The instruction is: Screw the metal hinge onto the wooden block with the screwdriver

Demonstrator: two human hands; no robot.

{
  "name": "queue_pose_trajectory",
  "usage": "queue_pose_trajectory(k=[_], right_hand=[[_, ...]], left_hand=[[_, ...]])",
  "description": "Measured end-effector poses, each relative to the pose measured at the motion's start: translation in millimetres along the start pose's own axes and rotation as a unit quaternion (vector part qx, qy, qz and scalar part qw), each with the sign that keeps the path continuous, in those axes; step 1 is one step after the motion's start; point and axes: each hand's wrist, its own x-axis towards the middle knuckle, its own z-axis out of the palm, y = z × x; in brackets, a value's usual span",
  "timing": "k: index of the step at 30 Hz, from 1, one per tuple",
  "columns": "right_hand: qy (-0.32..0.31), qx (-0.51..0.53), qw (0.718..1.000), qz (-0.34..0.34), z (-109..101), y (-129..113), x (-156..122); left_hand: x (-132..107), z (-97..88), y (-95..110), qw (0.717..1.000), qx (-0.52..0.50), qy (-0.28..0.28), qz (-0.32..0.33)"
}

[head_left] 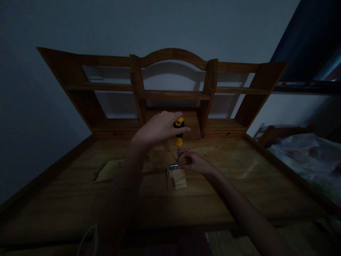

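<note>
My left hand (157, 128) is closed around the yellow and black handle of a screwdriver (179, 136), which stands upright with its tip down on a small metal bracket (174, 166). The bracket sits on top of a small wooden block (178, 179) on the wooden desk (239, 192). My right hand (194, 161) rests beside the screwdriver shaft, fingers curled against the bracket and pinching it in place. The light is dim, and small parts such as a screw cannot be made out.
A wooden hutch with shelves (170, 94) stands at the back of the desk against the wall. Flat pale sheets (117, 170) lie on the desk behind the block. A bed with light bedding (306, 160) is at the right. A white cable (86, 238) shows at the bottom left.
</note>
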Motion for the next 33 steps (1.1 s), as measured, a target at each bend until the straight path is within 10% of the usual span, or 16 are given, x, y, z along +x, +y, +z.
queue_pose_trajectory(k=[6,18,33], right_hand=[[0.002,-0.004,1.000,-0.014,0,0,1],[0.006,-0.009,0.999,-0.030,0,1,2],[0.007,-0.007,1.000,-0.020,-1,2,1]], left_hand=[[2,7.3,16,0.994,0.092,0.034,-0.051],[-1,2.4,5,0.986,-0.115,-0.042,0.113],[-4,-9.3,-7,0.982,-0.131,-0.099,0.092]])
